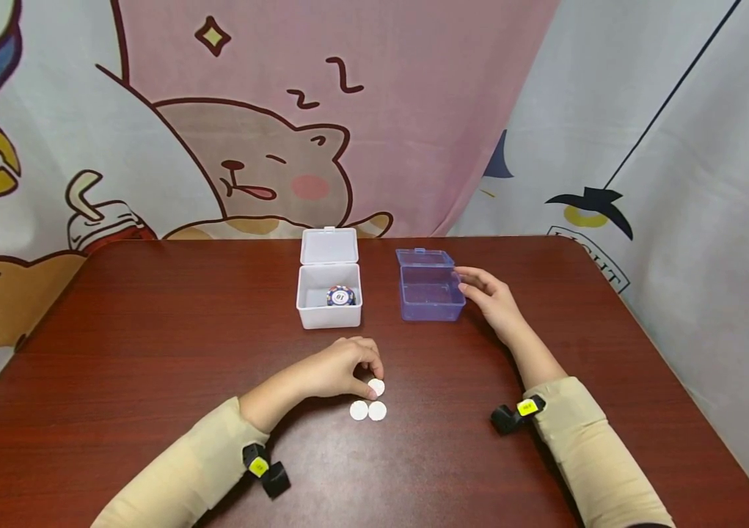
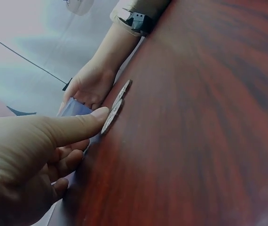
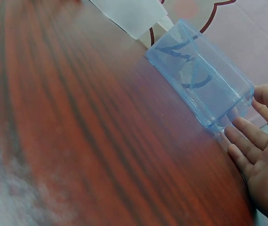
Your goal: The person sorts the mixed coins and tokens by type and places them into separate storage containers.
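My left hand (image 1: 341, 369) has its thumb and index finger pinching a white disc (image 1: 376, 386) at the table surface. Two more white discs (image 1: 368, 411) lie side by side just in front of it. In the left wrist view the white discs (image 2: 113, 117) show edge-on beside the thumb tip, and the pinched one cannot be made out. My right hand (image 1: 494, 304) rests against the right side of an open translucent purple box (image 1: 432, 312), its fingers loosely extended. In the right wrist view, fingertips (image 3: 237, 123) touch the end of that box.
An open white box (image 1: 329, 317) stands left of the purple one, with patterned poker chips (image 1: 341, 296) inside. Both lids are tipped back. A brown wooden table (image 1: 169, 345) bears everything, and a printed cloth (image 1: 440, 95) hangs behind its far edge.
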Demonstrator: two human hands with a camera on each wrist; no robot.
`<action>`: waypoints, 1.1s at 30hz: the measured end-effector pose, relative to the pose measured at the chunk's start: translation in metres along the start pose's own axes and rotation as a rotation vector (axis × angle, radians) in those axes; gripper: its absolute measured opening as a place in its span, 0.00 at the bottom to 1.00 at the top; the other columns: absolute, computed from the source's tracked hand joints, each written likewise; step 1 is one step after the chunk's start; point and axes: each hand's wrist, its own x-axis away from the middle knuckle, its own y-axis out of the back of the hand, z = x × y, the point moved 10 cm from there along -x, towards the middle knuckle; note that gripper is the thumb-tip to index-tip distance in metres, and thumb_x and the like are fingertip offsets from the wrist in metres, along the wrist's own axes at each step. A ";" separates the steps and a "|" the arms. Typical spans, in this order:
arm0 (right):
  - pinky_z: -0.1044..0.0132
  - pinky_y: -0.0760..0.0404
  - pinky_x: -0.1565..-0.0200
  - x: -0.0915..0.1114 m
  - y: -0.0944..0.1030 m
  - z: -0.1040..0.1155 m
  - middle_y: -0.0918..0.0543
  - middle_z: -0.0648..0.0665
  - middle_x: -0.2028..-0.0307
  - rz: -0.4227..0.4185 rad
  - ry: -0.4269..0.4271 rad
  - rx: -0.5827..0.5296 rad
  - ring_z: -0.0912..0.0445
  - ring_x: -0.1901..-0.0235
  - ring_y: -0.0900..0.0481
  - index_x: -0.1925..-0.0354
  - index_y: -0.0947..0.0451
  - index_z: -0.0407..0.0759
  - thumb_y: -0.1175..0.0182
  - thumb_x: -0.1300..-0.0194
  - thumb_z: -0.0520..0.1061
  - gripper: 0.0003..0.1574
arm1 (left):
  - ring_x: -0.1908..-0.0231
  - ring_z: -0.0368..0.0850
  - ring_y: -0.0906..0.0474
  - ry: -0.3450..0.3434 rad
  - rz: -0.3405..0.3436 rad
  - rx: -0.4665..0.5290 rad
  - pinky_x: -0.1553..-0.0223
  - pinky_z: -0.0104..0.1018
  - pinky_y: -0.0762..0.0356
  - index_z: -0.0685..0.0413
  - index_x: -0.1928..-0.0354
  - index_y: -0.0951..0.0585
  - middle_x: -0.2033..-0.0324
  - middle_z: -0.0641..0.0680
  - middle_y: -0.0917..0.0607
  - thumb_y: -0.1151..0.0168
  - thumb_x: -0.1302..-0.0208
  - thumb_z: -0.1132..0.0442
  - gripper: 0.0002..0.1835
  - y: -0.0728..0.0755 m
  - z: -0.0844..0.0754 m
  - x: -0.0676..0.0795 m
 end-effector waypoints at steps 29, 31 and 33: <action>0.72 0.31 0.48 0.000 -0.001 -0.002 0.26 0.35 0.41 0.000 0.000 -0.004 0.57 0.42 0.30 0.39 0.29 0.35 0.43 0.30 0.43 0.25 | 0.68 0.38 0.25 0.121 -0.311 0.460 0.65 0.32 0.30 0.57 0.75 0.16 0.73 0.46 0.19 0.30 0.46 0.69 0.04 0.030 0.005 -0.009; 0.72 0.31 0.48 -0.001 -0.001 -0.002 0.26 0.35 0.41 0.000 -0.004 -0.007 0.56 0.42 0.30 0.38 0.30 0.35 0.44 0.30 0.42 0.24 | 0.68 0.39 0.26 0.113 -0.360 0.472 0.66 0.32 0.31 0.58 0.75 0.16 0.73 0.48 0.19 0.30 0.46 0.69 0.04 0.037 0.002 -0.011; 0.72 0.31 0.48 -0.001 -0.001 0.000 0.27 0.34 0.40 0.003 -0.008 -0.014 0.55 0.41 0.30 0.38 0.30 0.34 0.44 0.30 0.41 0.24 | 0.69 0.39 0.27 0.115 -0.416 0.484 0.68 0.32 0.33 0.58 0.75 0.17 0.73 0.49 0.19 0.30 0.46 0.69 0.04 0.043 0.002 -0.014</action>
